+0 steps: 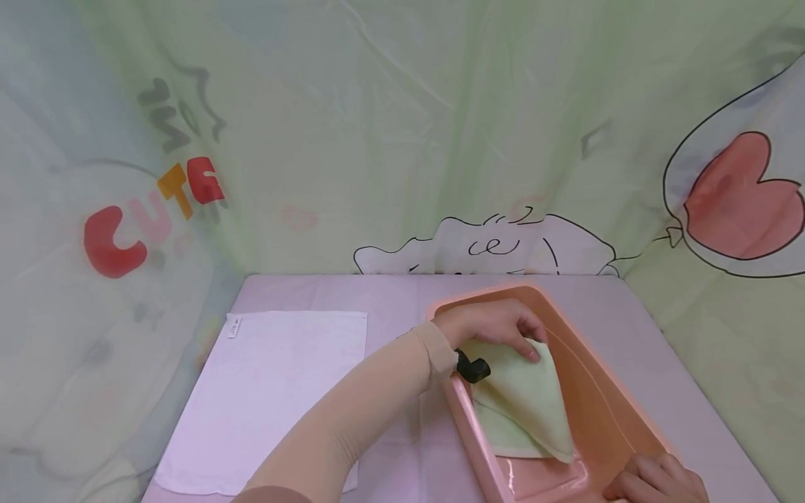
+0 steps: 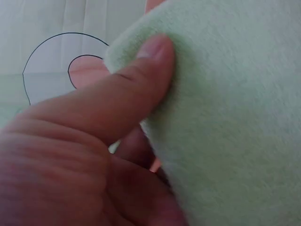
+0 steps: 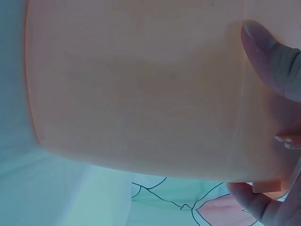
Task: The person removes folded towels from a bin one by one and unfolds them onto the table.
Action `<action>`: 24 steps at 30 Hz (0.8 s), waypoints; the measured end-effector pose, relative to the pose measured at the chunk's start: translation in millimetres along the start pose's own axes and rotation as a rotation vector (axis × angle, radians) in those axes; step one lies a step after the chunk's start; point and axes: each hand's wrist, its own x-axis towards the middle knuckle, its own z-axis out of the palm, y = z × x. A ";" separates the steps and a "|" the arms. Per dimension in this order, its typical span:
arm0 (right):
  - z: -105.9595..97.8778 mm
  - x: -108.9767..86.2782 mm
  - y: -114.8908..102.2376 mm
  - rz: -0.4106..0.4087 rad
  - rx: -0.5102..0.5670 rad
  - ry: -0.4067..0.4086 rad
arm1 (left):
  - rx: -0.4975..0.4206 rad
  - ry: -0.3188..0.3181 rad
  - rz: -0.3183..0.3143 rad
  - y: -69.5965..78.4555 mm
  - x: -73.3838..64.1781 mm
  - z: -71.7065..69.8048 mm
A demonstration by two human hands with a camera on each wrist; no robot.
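gripping one green cloth (image 1: pixel 531 395), one basin (image 1: pixel 594 391)

Pale green printed curtains (image 1: pixel 402 140) rise behind the lilac table (image 1: pixel 396 297)'s far edge and along both side edges. Coloured CUTE lettering (image 1: pixel 161 215) shows beyond the left edge, a heart-marked balloon (image 1: pixel 738 199) beyond the far right corner. Light falls softly.

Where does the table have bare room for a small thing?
Bare table shows between white cloth and basin, beyond the left forearm, and right of the basin. Crowded: inside the basin, where the left hand grips the green cloth.
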 end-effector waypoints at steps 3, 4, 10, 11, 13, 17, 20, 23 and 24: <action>-0.3 1.1 1.6 -0.018 0.007 0.009 | -0.049 0.034 -0.026 5.3 1.0 0.6; -0.7 1.5 1.9 -0.018 0.012 0.008 | -0.060 0.049 -0.034 7.2 1.0 0.6; -2.1 3.2 2.2 -0.019 0.016 -0.014 | -0.094 0.086 -0.018 18.2 -1.3 0.5; -2.0 3.4 2.3 -0.026 0.013 -0.015 | -0.097 0.088 -0.010 20.0 -2.2 0.4; -1.2 3.4 3.3 -0.033 0.026 -0.012 | -0.096 0.094 0.003 23.9 -3.5 0.0; -0.5 4.1 8.0 -0.060 0.025 -0.021 | -0.098 0.098 0.019 32.2 -5.7 -2.3; -2.0 5.3 9.5 -0.052 0.006 -0.043 | -0.088 0.101 0.001 38.5 -7.8 -5.4; -4.1 6.1 9.4 -0.025 -0.008 -0.062 | -0.063 0.114 -0.019 46.5 -11.2 -9.2; -4.5 6.2 9.4 -0.019 -0.009 -0.063 | -0.058 0.119 -0.023 49.6 -12.7 -10.6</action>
